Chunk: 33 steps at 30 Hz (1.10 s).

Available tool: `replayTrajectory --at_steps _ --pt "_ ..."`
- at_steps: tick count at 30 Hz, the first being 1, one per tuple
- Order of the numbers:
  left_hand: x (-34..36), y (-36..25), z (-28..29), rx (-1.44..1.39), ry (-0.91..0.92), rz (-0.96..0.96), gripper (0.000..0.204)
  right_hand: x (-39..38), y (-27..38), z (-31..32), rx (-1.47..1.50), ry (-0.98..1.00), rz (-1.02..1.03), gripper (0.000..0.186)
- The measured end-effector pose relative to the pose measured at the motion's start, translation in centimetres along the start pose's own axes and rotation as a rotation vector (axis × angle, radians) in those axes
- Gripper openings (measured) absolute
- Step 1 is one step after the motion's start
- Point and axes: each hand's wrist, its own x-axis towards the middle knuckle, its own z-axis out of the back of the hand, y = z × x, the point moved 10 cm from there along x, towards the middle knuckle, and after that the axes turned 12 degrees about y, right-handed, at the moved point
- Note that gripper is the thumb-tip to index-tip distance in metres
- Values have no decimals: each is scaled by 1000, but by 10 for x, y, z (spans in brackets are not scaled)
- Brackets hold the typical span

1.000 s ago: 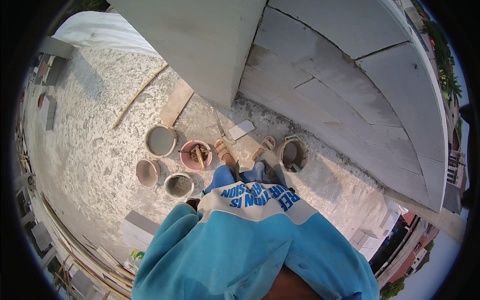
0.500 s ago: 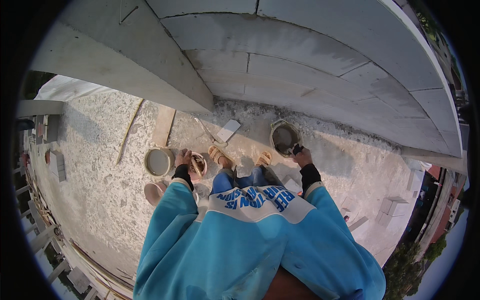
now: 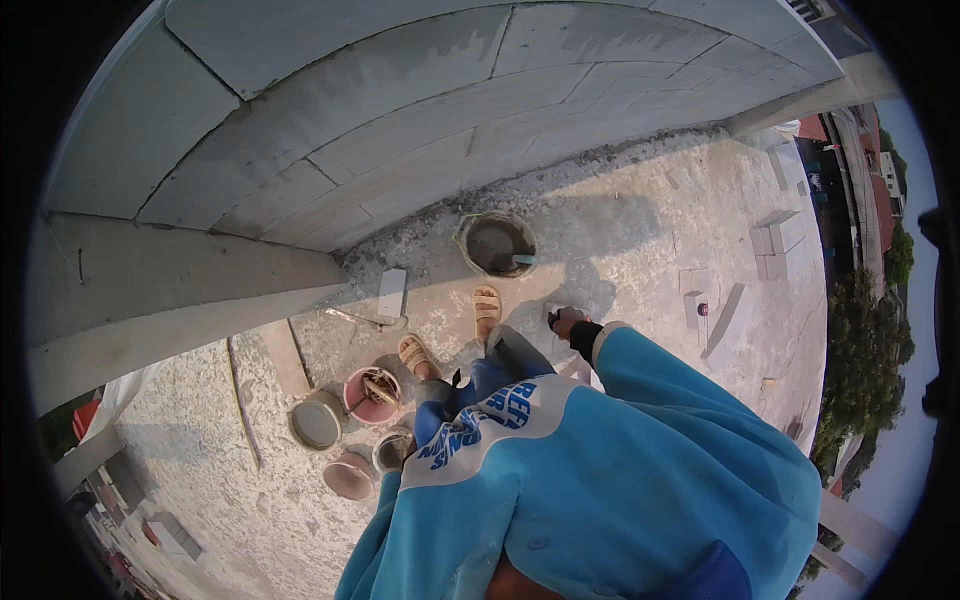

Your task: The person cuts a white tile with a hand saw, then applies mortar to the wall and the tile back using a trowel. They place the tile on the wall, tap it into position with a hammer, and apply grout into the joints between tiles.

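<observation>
My right hand [image 3: 568, 322] is low over the floor to the right of my feet, its fingers closed around a small dark thing that I cannot make out. Forward of it stands a bucket of grey mortar [image 3: 497, 243], with a teal-handled tool [image 3: 523, 259] in it. The left sleeve [image 3: 372, 535] reaches down toward a small grey-rimmed bucket [image 3: 393, 449]; my left hand is almost wholly hidden there, its fingers out of sight. Close by are a pink bucket [image 3: 371, 394] holding tools, a round bucket of grey liquid [image 3: 315, 421] and a tilted pinkish bucket [image 3: 349, 477].
A pale block wall [image 3: 420, 110] curves across the front, with a concrete beam [image 3: 180, 270] at left. A white block piece [image 3: 392, 293] and a board [image 3: 284, 358] lie on the rough floor. Stacked blocks [image 3: 772, 245] and a long grey strip [image 3: 724, 320] are at right.
My view and body have turned to the right. The right hand has left the mortar bucket and moved down beside my feet. The left hand has gone from the pink bucket toward the small grey-rimmed one.
</observation>
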Motion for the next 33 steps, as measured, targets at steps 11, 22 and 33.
replayTrajectory --at_steps 11,22,33 --pt "-4 228 84 -1332 -323 532 37 -127 68 -161 236 55 -12 50" --pt "166 258 -13 -852 -228 772 42 -115 73 -208 -150 71 -16 73" --pt "281 291 -92 -840 -368 952 55 -113 68 -205 -254 -25 73 71"
